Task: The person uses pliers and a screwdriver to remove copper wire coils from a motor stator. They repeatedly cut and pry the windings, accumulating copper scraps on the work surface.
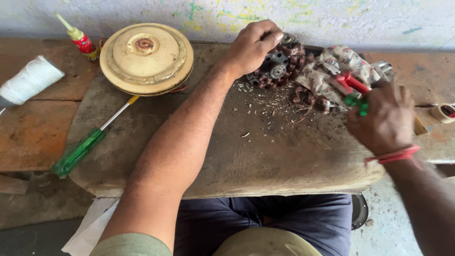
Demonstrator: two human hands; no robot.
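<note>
Here, on a worn wooden board (265,161) laid across the lap, the left hand (251,46) clamped down over a motor stator (279,64) at twelve o'clock, fingers curled over its top rim and holding it against the wood. The right hand (386,116), at three o'clock, was closed around a green-handled tool (356,102), its working end hidden behind the knuckles. Just beside it lay red-handled pliers (351,83) on a crumpled floral cloth (339,64). To my eye the work went best with the stator pinned flat and steady, and the tool kept to the windings rather than the metal core, since the coils looked brittle. The stator was round and dark, ringed with reddish-brown copper wire around a grey hub; loose curls of the same wire (308,99) and pale chips lay scattered across the board between the hands. At eleven o'clock sat a cream, domed metal cover (146,59), its centre rusted. A screwdriver (90,140) with a clear green handle and a yellow collar pointed up toward it from eight o'clock. At ten o'clock were a spool of white thread (31,80) and a small red glue bottle (80,40) with a yellow nozzle. A roll of tape (443,113) sat at the right edge.
</note>
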